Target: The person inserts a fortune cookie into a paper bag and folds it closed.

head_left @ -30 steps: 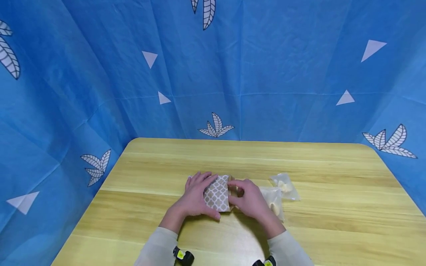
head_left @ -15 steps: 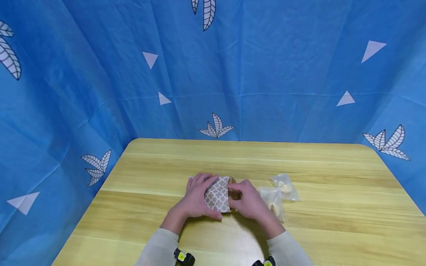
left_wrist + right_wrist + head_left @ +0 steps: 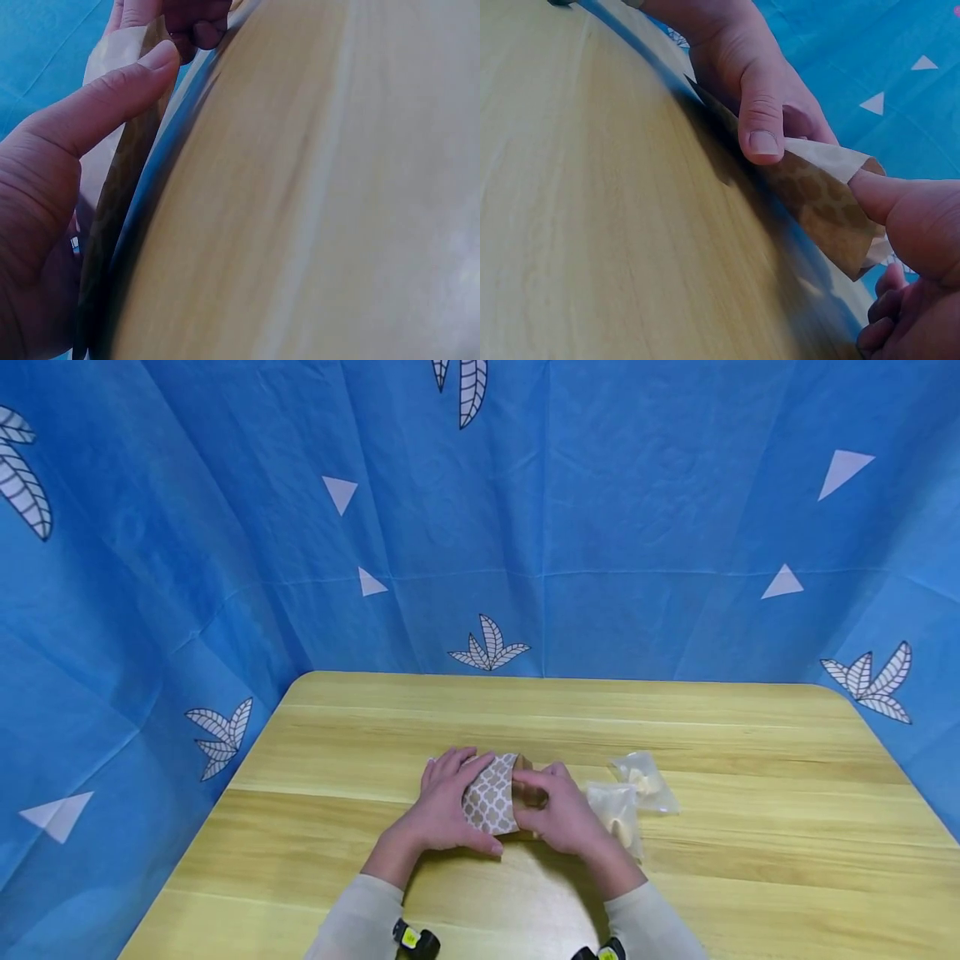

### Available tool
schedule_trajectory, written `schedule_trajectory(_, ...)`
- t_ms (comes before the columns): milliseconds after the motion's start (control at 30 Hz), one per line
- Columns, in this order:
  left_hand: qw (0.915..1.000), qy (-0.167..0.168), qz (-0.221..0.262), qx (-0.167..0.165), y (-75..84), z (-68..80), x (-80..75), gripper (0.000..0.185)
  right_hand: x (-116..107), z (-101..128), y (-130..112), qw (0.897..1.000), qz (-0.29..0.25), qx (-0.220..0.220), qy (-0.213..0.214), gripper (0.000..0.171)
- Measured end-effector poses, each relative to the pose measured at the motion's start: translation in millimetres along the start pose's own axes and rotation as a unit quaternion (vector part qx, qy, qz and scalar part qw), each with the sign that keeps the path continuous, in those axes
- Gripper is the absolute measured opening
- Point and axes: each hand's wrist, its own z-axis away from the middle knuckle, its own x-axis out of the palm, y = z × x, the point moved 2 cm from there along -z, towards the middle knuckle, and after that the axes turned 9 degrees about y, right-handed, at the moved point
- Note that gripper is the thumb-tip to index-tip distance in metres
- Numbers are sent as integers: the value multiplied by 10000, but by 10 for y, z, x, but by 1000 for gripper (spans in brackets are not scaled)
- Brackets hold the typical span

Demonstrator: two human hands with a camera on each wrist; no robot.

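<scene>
Left hand grasps patterned paper bag on table; right hand pinches bag's open end. Two clear packets just beside right hand.

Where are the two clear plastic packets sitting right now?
In the head view, the two clear plastic packets lie on the wooden table, just right of the right hand, which works with the left hand on the patterned paper bag.

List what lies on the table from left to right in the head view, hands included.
Left hand → patterned paper bag → right hand → nearer clear packet → farther clear packet, all on the wooden table.
</scene>
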Motion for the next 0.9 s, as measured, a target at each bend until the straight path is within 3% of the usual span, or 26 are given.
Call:
schedule_trajectory(433,9999,58,-79,75,-2,-30,39,126,-17,11,15,9996,-225,-40,-146,62)
schedule_trajectory(700,9995,287,-31,104,8,-35,28,124,-43,-20,47,9998,111,-161,-12,53)
schedule_trajectory(900,9988,477,-18,-78,0,-17,24,127,-67,-27,80,9997,194,-63,114,51)
